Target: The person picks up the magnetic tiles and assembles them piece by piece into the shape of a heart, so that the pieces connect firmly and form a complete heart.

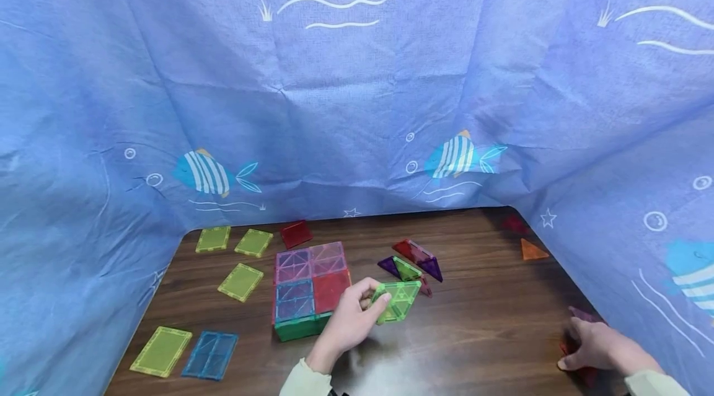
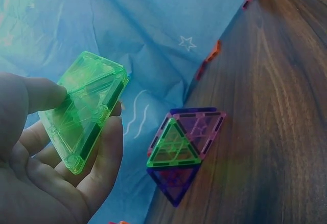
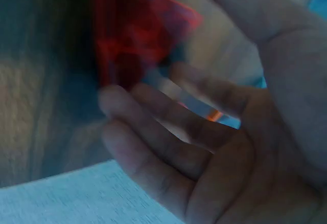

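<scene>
My left hand (image 1: 350,315) pinches translucent green triangular magnetic tiles (image 1: 400,300) between thumb and fingers, held up in front of a block built of square magnetic tiles (image 1: 333,289). The left wrist view shows these green pieces lying face to face. At the far right, my right hand (image 1: 601,346) is down by red triangular tiles (image 1: 587,376) and a purple tile (image 1: 582,314). In the right wrist view its fingers are loosely bent near a blurred red tile (image 3: 140,29), with the thumb apart; whether the fingertips touch it is hard to see.
Beyond my left hand lies a cluster of triangles, among them a green triangle (image 1: 407,268) and a purple triangle (image 1: 431,268). Yellow squares (image 1: 241,282), a blue square (image 1: 209,355) and a red square (image 1: 296,233) lie leftward. An orange triangle (image 1: 533,250) is near the blue curtain (image 1: 346,105).
</scene>
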Tool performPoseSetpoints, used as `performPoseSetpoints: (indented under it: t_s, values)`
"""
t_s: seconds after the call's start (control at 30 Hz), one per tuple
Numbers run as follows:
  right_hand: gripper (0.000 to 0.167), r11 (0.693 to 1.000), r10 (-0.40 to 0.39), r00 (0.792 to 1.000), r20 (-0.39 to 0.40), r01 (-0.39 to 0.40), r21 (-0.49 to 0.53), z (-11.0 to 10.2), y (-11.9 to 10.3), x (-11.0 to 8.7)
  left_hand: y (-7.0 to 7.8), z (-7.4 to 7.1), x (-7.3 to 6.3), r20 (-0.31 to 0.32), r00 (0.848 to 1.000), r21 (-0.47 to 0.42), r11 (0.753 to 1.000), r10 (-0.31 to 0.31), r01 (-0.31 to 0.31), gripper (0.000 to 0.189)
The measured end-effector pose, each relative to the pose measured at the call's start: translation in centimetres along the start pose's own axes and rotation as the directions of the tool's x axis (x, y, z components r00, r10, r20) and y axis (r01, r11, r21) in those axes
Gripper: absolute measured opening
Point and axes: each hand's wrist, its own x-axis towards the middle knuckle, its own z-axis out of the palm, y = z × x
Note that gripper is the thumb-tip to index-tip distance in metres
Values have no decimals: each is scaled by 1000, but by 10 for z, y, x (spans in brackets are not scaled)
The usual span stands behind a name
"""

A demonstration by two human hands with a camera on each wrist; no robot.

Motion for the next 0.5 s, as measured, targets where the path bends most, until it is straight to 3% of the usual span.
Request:
performPoseSetpoints:
  t_s: [0.13,0.23,0.5]
  values:
    - [58,999,12,1000,-14,-11,39,7,1,1,-2,1,0,-1,1000,-15,1000,-1,1,16]
    - [44,996,25,1000,-6,-24,87,10,-2,1,-3,0,0,-4,1000,-21,1000,-3,3,17]
    - [44,999,23,999,23,-24,47,14,-7,8,0,-5,-2,-27,1000,-2,1000,-13,13,17]
